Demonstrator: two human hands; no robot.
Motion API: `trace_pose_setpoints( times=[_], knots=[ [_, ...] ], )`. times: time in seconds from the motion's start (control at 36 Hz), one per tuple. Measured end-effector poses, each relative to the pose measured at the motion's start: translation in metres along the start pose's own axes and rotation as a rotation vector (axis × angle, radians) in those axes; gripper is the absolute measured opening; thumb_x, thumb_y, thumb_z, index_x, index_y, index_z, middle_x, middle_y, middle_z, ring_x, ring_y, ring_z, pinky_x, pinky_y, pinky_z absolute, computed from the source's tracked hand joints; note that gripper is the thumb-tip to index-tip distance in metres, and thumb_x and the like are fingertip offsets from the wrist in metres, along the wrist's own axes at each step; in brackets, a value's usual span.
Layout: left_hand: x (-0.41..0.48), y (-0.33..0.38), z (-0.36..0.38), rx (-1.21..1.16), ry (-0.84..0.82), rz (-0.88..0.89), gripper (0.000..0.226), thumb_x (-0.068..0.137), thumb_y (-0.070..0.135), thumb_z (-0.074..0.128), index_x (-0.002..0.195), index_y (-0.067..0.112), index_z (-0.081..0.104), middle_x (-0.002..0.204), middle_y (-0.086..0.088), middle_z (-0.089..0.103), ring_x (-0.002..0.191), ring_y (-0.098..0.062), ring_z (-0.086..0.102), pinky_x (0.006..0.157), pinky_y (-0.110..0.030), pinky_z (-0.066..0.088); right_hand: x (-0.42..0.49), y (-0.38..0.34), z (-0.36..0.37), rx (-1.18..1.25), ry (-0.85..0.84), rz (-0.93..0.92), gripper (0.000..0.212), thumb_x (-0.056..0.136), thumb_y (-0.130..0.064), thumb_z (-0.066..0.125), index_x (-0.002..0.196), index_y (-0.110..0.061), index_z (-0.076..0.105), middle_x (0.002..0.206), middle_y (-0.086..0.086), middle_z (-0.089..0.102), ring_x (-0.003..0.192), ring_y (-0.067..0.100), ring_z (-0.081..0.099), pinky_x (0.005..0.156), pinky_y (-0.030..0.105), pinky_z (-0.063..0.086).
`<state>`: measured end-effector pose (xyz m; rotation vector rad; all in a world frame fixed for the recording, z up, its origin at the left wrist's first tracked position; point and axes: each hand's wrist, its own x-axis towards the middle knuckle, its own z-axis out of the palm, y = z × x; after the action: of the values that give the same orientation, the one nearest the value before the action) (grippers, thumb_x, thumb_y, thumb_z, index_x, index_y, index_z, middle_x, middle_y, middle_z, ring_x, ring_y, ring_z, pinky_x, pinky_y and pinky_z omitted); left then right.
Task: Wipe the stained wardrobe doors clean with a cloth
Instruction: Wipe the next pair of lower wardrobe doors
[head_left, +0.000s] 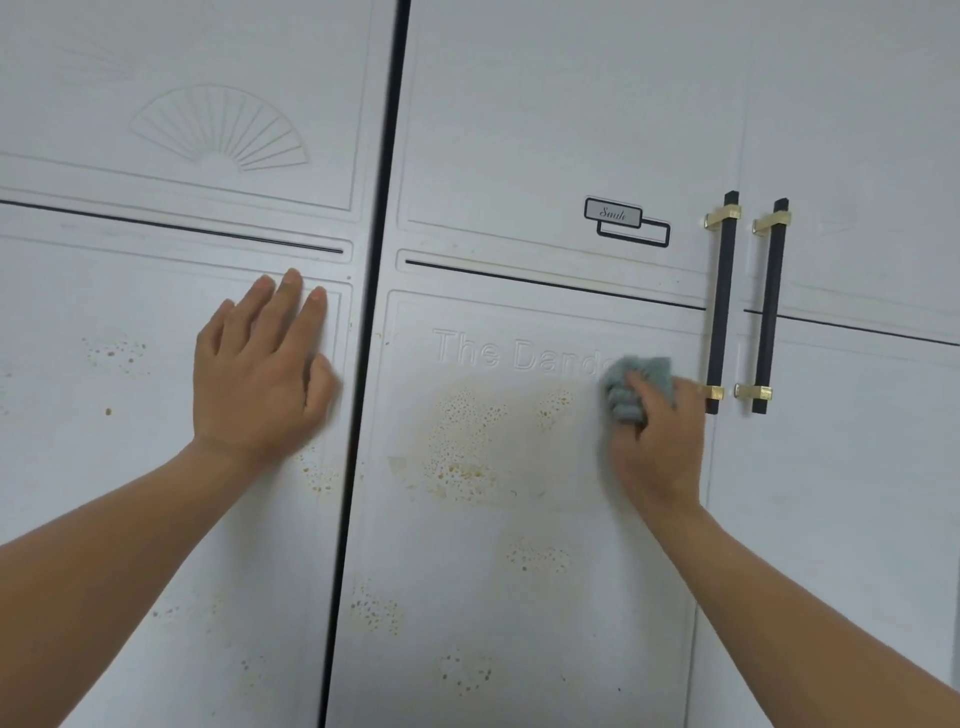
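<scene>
Staining was seen in the head view at the centre of the frame: a broad yellow-brown blotch (462, 441) on the middle door (519, 156), below the raised lettering (514, 353). The cloth (621, 389), grey-green and bunched, was pressed to that door right of centre, over the right end of the lettering. It was clamped in the curled fingers of the right hand (657, 447).

The blotch lay to the left of the cloth and a little lower in the frame, near it but not under it, with a paler band between them. Its spread ran mostly sideways, from beside the cloth toward the dark gap (363, 364) between the doors. The right hand was therefore judged much the nearer, and a leftward, slightly downward stroke was judged to be called for. Two dark handles (723, 306) stood just right of the cloth, on the side away from the blotch.

At centre left the left hand (260, 374) was laid flat on the left door (78, 291), fingers straight and holding nothing. Smaller speckles (537, 556) were seen lower on the middle door, and others on the left door around that hand. All of these were judged not yet wiped.
</scene>
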<state>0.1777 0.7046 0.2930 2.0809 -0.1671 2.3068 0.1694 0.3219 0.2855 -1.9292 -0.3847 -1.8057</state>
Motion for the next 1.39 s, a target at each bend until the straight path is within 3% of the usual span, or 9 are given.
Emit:
trace_pose_setpoints(
  times=[0.17, 0.42, 0.56, 0.69, 0.81, 0.92, 1.06, 1.22, 1.39],
  knots=[
    [0.001, -0.001, 0.001, -0.005, 0.008, 0.003, 0.059, 0.094, 0.026, 0.046, 0.151, 0.011, 0.052, 0.163, -0.012, 0.043, 0.151, -0.034, 0.037, 0.12, -0.052, 0.027, 0.045, -0.017, 0.007, -0.051, 0.142, 0.238, 0.05, 0.087, -0.004, 0.049, 0.135, -0.011, 0.061, 0.129, 0.019, 0.048, 0.12, 0.036, 0.045, 0.102, 0.032, 0.036],
    [-0.001, -0.001, 0.003, 0.002, 0.023, 0.008, 0.059, 0.093, 0.025, 0.046, 0.15, 0.012, 0.052, 0.162, -0.011, 0.044, 0.15, -0.035, 0.038, 0.118, -0.052, 0.029, -0.036, 0.01, 0.001, -0.184, -0.298, -0.685, 0.048, 0.072, -0.004, 0.069, 0.12, 0.0, 0.069, 0.121, 0.013, 0.047, 0.101, 0.034, 0.05, 0.081, 0.042, 0.055],
    [-0.001, -0.002, 0.001, 0.014, 0.014, 0.013, 0.059, 0.094, 0.026, 0.043, 0.15, 0.011, 0.051, 0.162, -0.011, 0.044, 0.15, -0.035, 0.038, 0.118, -0.052, 0.029, -0.025, -0.003, 0.004, -0.113, -0.08, -0.291, 0.047, 0.083, -0.012, 0.048, 0.124, -0.001, 0.068, 0.116, 0.019, 0.056, 0.1, 0.032, 0.046, 0.079, 0.039, 0.051],
    [0.0, -0.001, 0.001, -0.004, -0.002, 0.001, 0.059, 0.094, 0.027, 0.043, 0.151, 0.011, 0.051, 0.163, -0.012, 0.042, 0.151, -0.034, 0.036, 0.119, -0.052, 0.028, -0.037, -0.012, 0.005, -0.096, -0.29, -0.6, 0.047, 0.082, -0.012, 0.045, 0.121, -0.002, 0.07, 0.118, 0.013, 0.054, 0.1, 0.029, 0.051, 0.083, 0.034, 0.052],
    [-0.002, -0.001, 0.001, -0.011, 0.002, 0.001, 0.059, 0.093, 0.027, 0.044, 0.15, 0.012, 0.052, 0.162, -0.011, 0.043, 0.151, -0.034, 0.036, 0.12, -0.051, 0.027, 0.002, -0.011, -0.001, 0.018, 0.012, -0.174, 0.044, 0.084, -0.003, 0.047, 0.121, -0.011, 0.071, 0.095, -0.001, 0.06, 0.088, 0.018, 0.049, 0.079, 0.027, 0.045],
    [-0.001, -0.002, 0.003, -0.006, 0.021, 0.009, 0.058, 0.093, 0.026, 0.045, 0.149, 0.012, 0.053, 0.161, -0.011, 0.045, 0.15, -0.032, 0.038, 0.119, -0.05, 0.028, 0.051, -0.013, -0.002, -0.012, 0.197, 0.314, 0.049, 0.088, -0.003, 0.046, 0.132, -0.015, 0.063, 0.121, 0.015, 0.049, 0.111, 0.034, 0.051, 0.093, 0.025, 0.036],
    [-0.002, -0.003, 0.003, -0.004, 0.04, 0.018, 0.058, 0.092, 0.025, 0.046, 0.148, 0.012, 0.054, 0.161, -0.01, 0.045, 0.149, -0.032, 0.039, 0.118, -0.052, 0.031, 0.03, -0.031, 0.016, -0.055, 0.056, 0.078, 0.054, 0.082, -0.007, 0.05, 0.134, -0.013, 0.063, 0.121, 0.022, 0.052, 0.108, 0.038, 0.046, 0.093, 0.038, 0.041],
    [-0.002, -0.002, 0.001, -0.021, 0.019, 0.01, 0.058, 0.093, 0.025, 0.046, 0.15, 0.012, 0.052, 0.162, -0.01, 0.043, 0.15, -0.033, 0.037, 0.12, -0.05, 0.027, -0.019, -0.019, 0.014, -0.176, -0.298, -0.73, 0.048, 0.08, -0.009, 0.047, 0.122, -0.001, 0.069, 0.121, 0.014, 0.047, 0.101, 0.035, 0.05, 0.081, 0.043, 0.053],
    [-0.002, -0.003, 0.001, -0.019, 0.015, 0.006, 0.059, 0.093, 0.025, 0.046, 0.15, 0.013, 0.051, 0.162, -0.01, 0.043, 0.151, -0.033, 0.037, 0.12, -0.05, 0.027, -0.012, -0.03, 0.019, -0.115, -0.096, -0.348, 0.05, 0.075, 0.002, 0.061, 0.125, -0.004, 0.068, 0.118, 0.019, 0.057, 0.098, 0.034, 0.046, 0.078, 0.044, 0.053]
  ],
)
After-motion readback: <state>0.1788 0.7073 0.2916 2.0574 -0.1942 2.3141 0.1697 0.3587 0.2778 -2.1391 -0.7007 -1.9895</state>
